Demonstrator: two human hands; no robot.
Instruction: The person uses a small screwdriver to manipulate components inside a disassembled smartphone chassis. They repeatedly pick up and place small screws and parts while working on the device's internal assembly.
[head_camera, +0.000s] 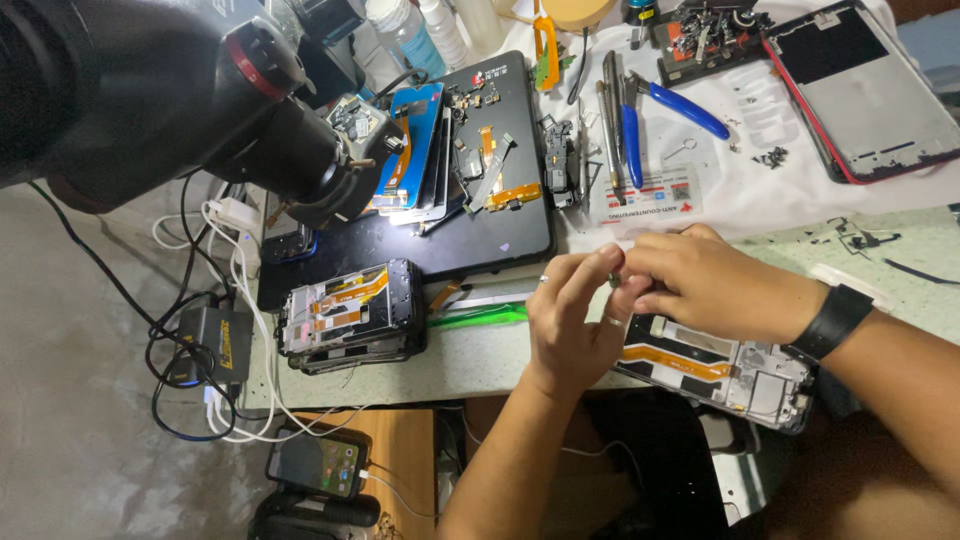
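- While pinched between fingertips of both hands, tiny dark part (613, 281), too small to identify, held in the air just above the near table edge, over the opened phone frame.
- Left hand (572, 318): thumb and forefinger closed on the tiny part from below; plain ring on one finger.
- Right hand (700, 280): fingers curled, tips meeting the left fingertips at the same part; black band on the wrist. Cannot tell which hand bears the grip.
- Directly beneath: opened silver phone frame with orange flex ribbon (715, 368), overhanging the table edge towards the lap.
- Risk, judged: slip of so small a part likely to drop into the lap or onto the floor, hard to recover.
- Risk, judged: overhanging frame liable to tip off if nudged by a forearm.
- Left of hands: green flat plastic pry tool (478, 316); second stripped phone chassis with orange ribbon (350, 315), near the edge.
- Farther: black flat panel (500, 200) carrying loose flex cables; blue-handled cutters (660, 110); loose dark screws (771, 156) on white cloth.
- Risk, judged: loose screws easily scattered or mixed by a sleeve sweep.
- Upper left: black microscope body (180, 90) above tangled white and black cables (220, 330); possible snag.
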